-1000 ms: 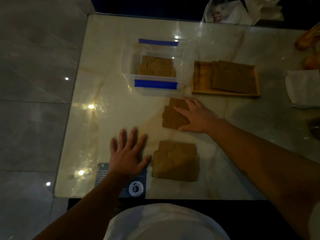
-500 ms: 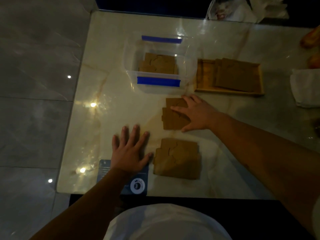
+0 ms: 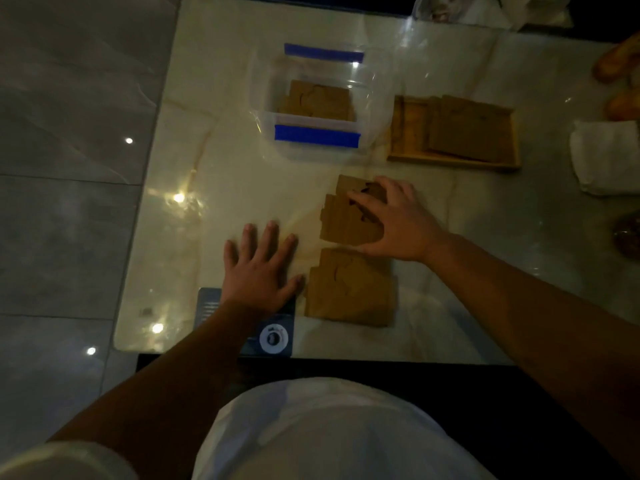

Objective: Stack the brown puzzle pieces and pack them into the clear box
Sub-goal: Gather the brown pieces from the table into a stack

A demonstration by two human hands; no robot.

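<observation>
My right hand (image 3: 394, 223) fingers curled on the middle brown puzzle pieces (image 3: 346, 220), my left hand (image 3: 259, 271) spread flat on the surface (image 3: 221, 168), more pieces inside the clear box (image 3: 318, 105).

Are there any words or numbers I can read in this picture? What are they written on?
None can be read.
Dark blue card under the left hand: faint lines of print, too small and blurred.
Round white sticker on that card: a dark mark inside, unreadable.
Blue tape strips on the clear plastic box: plain, no writing.
Brown puzzle pieces: no print visible.
</observation>
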